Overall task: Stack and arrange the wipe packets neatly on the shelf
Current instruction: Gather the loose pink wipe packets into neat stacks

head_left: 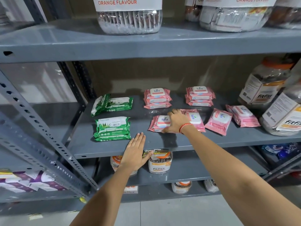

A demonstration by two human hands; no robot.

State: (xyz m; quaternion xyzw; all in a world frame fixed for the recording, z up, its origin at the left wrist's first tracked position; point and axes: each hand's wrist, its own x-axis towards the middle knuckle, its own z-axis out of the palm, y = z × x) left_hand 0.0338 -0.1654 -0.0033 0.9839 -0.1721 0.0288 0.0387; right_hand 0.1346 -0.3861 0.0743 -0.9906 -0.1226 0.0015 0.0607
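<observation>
On the grey middle shelf (146, 144) lie pink and green wipe packets. My right hand (176, 121) rests on a loose pink packet (158, 123) at the front, fingers closed over its right side, beside another pink packet (196, 119). Two more loose pink packets (219, 121) (242, 115) lie tilted to the right. Two neat pink stacks (157, 98) (199, 96) stand at the back. At the left sit a green stack (112, 128) and, behind it, leaning green packets (110, 104). My left hand (135, 152) lies flat and empty at the shelf's front edge.
Large fitfizz jars (263, 85) (283, 116) crowd the shelf's right end. Orange-flavour jars (129, 15) stand on the shelf above. Smaller jars (160, 162) sit on the shelf below. A perforated steel upright (42, 128) runs along the left.
</observation>
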